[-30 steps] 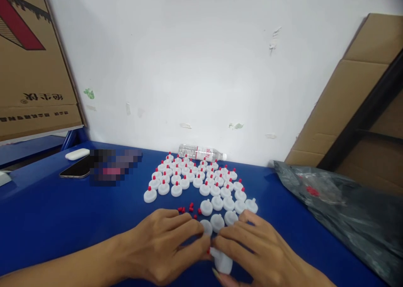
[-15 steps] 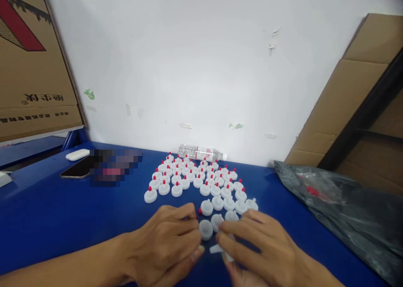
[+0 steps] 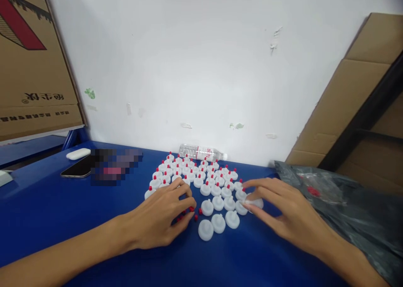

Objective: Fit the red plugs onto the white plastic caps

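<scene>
Several white plastic caps (image 3: 195,175), most topped with a red plug, stand in rows on the blue table (image 3: 47,211). Nearer me, several white caps (image 3: 218,222) have no plug. My left hand (image 3: 163,215) rests curled over a few loose red plugs (image 3: 192,213), fingertips pinched on one. My right hand (image 3: 283,213) reaches to the right end of the rows, thumb and fingers closed on a white cap (image 3: 253,203) touching the table.
A clear water bottle (image 3: 203,152) lies against the white wall. A phone (image 3: 75,169) and a white case (image 3: 77,154) lie at the left. A grey plastic bag (image 3: 346,211) with red pieces lies at the right. Cardboard boxes (image 3: 31,60) stand on both sides.
Both hands moved away from me. The right hand carried a white cap from the near edge to the right end of the rows. The left hand shifted onto the loose red plugs.
</scene>
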{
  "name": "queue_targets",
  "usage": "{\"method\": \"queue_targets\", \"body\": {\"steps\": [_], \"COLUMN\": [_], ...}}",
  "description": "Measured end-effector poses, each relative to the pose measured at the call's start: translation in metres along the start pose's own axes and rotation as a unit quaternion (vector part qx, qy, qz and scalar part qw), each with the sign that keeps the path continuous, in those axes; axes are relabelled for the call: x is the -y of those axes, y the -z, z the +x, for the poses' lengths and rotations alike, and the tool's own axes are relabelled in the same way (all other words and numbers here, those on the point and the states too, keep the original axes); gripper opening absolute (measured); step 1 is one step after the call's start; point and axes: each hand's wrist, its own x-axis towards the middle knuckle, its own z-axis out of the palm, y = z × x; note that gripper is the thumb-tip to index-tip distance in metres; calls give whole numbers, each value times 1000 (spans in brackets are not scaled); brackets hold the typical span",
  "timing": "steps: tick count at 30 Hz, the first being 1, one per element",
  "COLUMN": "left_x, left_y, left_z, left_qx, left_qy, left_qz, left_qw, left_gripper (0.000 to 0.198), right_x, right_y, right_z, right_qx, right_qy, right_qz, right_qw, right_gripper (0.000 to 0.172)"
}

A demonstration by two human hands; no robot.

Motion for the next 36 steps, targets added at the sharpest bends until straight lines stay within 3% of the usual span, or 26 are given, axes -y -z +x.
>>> {"method": "queue_targets", "body": {"steps": [3,6,11,14,18,22,27,29,33,36], "left_x": [2,6,13,18,24,30,30,27,11,-5], "left_y": [1,9,28,34,30,23,25,27,26,18], "left_z": [0,3,7,5,2,-5,-10,-7,0,0], "left_qx": [-3,-43,-94,-49,53,83,86,43,-125,-163], "left_qy": [2,3,86,185,311,338,301,258,52,-86], "left_qz": [29,112,291,347,330,307,306,313,273,203], "left_qw": [1000,993,948,918,889,886,899,913,952,962], "left_gripper": [16,19,30,36,44,43,36,39,37,30], "right_x": [2,3,6,7,8,9,6,4,10,26], "right_y": [3,7,7,5,4,4,2,1,-4,-7], "right_z": [0,1,3,3,4,3,0,-1,-2,0], "right_qx": [40,115,205,226,240,217,161,121,9,-52], "right_qy": [-31,-68,-138,-147,-153,-149,-97,-64,-7,24], "right_qz": [-1,16,57,61,61,53,40,28,14,15], "right_qw": [999,991,967,961,957,963,981,990,1000,998], "right_gripper": [10,19,24,22,23,30,33,32,16,21]}}
